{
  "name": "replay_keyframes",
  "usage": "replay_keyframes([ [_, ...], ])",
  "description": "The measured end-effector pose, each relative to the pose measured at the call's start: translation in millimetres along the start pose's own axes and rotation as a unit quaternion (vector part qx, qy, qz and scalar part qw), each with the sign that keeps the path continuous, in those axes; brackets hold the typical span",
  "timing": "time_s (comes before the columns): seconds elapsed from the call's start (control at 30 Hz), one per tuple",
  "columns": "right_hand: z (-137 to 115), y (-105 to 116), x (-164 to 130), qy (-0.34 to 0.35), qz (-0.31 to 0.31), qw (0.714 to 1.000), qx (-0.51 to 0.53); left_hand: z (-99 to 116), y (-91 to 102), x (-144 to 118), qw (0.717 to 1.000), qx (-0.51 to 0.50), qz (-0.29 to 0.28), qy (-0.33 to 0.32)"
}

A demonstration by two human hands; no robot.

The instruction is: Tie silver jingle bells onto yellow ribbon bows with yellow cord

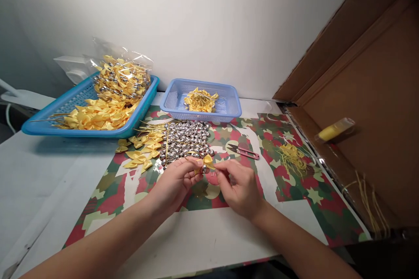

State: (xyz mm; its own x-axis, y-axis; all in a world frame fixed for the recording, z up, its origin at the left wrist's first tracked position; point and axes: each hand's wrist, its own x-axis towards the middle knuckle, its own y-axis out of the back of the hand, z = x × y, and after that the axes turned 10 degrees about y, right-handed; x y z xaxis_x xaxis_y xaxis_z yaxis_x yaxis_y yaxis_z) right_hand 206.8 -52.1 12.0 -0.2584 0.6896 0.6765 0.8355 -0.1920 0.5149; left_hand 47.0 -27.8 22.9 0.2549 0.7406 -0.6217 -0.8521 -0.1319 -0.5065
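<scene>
Item: yellow satin bow (pixel 207 161) w/ small silver bell (pixel 204 169), held over the patterned mat (pixel 294 192) between both hands.

Left hand (pixel 176 181) pinches bow on its left side, fingers closed narrow on it; right hand (pixel 237 187) pinches the right side/wire tail, also tight. Bell hangs just under bow, attachment too small to tell. Risks, as judged: bell could slip off and roll into loose bell pile (pixel 185 139) just behind; thin tie may kink or snap if pulled hard; snips (pixel 244 151) lie near right hand, easy to knock. Nearby: bow tray (pixel 49 126), small basket (pixel 229 104), thread scraps (pixel 291 157).
</scene>
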Motion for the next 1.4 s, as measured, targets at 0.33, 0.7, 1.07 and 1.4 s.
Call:
replay_keyframes([
  [0.33,2.8,-5.1,-2.3,-0.087,-0.006,0.994,0.072,-1.4,3.6,2.5,0.997,-0.051,-0.005,0.060],
  [0.7,4.0,-6.6,-3.8,-0.084,-0.017,0.995,0.059,-3.1,1.6,5.5,0.998,-0.028,-0.020,0.054],
  [1.07,3.0,-2.9,-0.7,-0.057,-0.004,0.998,0.025,-3.7,4.8,3.2,0.998,-0.041,-0.025,0.036],
  [1.4,3.4,0.5,2.4,-0.031,-0.008,0.999,0.003,-3.2,4.5,1.9,0.999,-0.027,-0.026,0.032],
])
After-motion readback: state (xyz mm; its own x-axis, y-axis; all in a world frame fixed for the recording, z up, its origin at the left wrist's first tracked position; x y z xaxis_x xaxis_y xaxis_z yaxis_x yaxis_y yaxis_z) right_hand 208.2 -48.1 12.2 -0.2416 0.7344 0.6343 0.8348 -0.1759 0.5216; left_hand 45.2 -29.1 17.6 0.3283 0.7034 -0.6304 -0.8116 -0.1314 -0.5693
